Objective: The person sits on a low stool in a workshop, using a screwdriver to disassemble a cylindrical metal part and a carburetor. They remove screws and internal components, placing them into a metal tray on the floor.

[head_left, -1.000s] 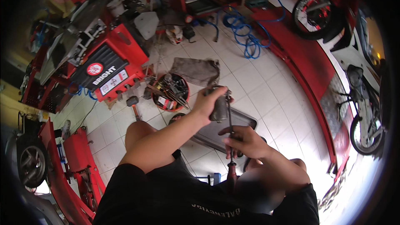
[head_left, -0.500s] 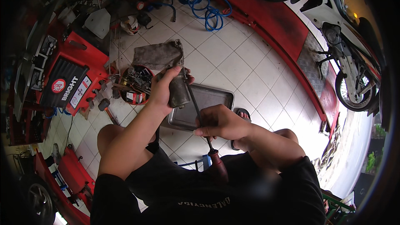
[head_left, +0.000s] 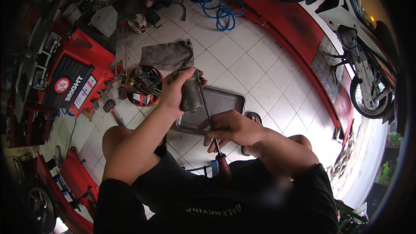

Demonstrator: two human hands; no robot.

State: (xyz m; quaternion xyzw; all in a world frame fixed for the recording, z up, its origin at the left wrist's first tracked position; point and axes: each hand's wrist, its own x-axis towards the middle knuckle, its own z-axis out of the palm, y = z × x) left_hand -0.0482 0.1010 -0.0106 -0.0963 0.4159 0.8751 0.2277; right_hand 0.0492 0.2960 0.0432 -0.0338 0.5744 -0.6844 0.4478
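My left hand (head_left: pixel 172 93) is closed round a grimy, dark grey cylindrical metal part (head_left: pixel 191 94), held upright in front of me. Alongside that part runs the long thin shaft of a screwdriver (head_left: pixel 223 168), whose dark red handle points back toward my chest. Its tip end is by my left fingertips, and I cannot make out exactly where it touches. My right hand (head_left: pixel 242 130) has its thumb and fingers loosely round the shaft above the handle, some fingers stretched out. Beneath both hands lies a shallow grey metal tray (head_left: pixel 239 99) on the floor.
Past the tray lie a dirty grey cloth (head_left: pixel 164 55) and a round red container of tools (head_left: pixel 144 84). A hammer (head_left: pixel 112 108) lies left of my knee. Coiled blue hose (head_left: pixel 223 17), a red lift platform (head_left: pixel 286 30), a motorcycle (head_left: pixel 353 43) and a red tool cabinet (head_left: pixel 80 54) stand around.
My right fingers have loosened and spread on the screwdriver's shaft. The metal part and screwdriver have shifted slightly to the right in view. My left hand keeps its hold.
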